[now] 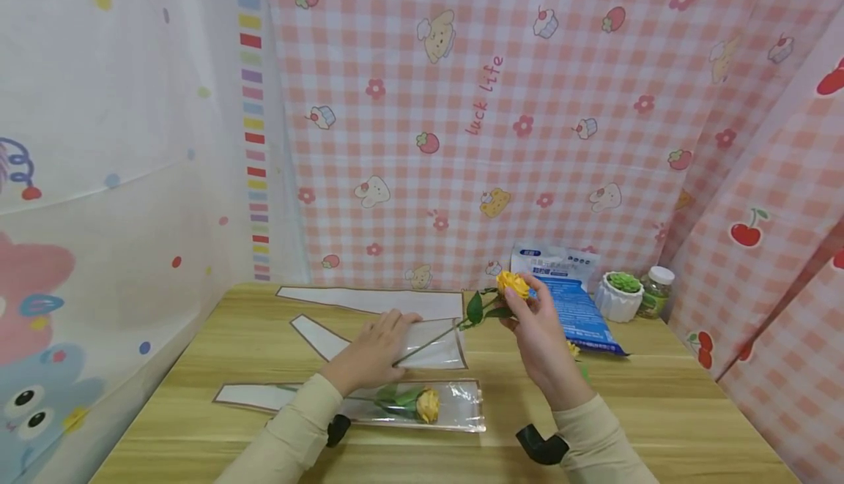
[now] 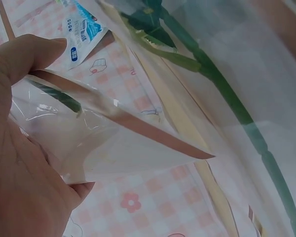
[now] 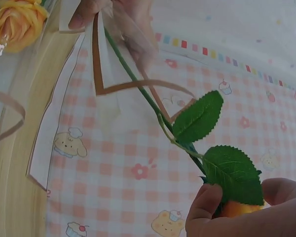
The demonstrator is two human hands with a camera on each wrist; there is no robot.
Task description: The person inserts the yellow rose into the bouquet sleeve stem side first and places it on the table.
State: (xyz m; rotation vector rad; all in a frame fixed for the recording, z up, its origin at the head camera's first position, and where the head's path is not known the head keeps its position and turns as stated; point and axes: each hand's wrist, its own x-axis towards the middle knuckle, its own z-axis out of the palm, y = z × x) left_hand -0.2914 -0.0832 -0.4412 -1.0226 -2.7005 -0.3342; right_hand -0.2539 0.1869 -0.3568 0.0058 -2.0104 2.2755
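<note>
1. Beige sleeves (image 1: 603, 436), foreground.
2. Bagged rose (image 1: 428, 405), on worktop (image 1: 692, 414), well apart from its right edge.
3. Left hand (image 1: 374, 348): fingers pinching brown-edged bag (image 1: 437, 357).
4. Right hand (image 1: 542, 345): fingers gripping yellow rose (image 1: 511, 284); stem through bag's open mouth.

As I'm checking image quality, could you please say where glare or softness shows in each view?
Head: glints at the right end of the lower sleeve; left wrist: dim, faint glints on the held sleeve; right wrist: slightly soft, white glint by the sleeved rose.
</note>
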